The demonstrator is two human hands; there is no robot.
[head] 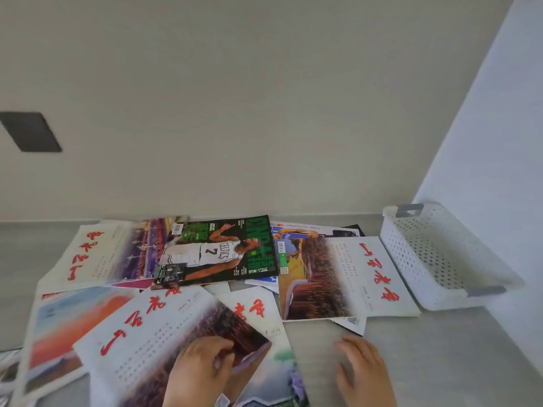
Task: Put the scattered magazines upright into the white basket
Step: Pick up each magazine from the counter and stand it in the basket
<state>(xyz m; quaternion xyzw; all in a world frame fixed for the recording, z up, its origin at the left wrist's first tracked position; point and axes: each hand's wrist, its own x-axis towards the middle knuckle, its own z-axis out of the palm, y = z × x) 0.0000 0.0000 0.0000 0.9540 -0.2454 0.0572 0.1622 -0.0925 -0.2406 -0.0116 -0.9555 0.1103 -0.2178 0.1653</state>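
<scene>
Several magazines lie scattered flat on the grey floor. A green basketball magazine [219,251] sits at the back centre. White-covered magazines with red lettering lie at the back left [97,254], at the right [346,277] and at the front [147,333]. My left hand [199,371] grips the near edge of the front magazine, fingers curled on its cover. My right hand [364,368] hovers open over bare floor just right of the pile. The white perforated basket [440,259] stands at the right against the wall, with nothing visible inside it.
A beige wall [235,113] runs behind the pile, and a white wall [499,142] closes the right side behind the basket. A dark rectangular panel [30,132] is set in the wall at the left. More papers [8,365] lie at the far left edge.
</scene>
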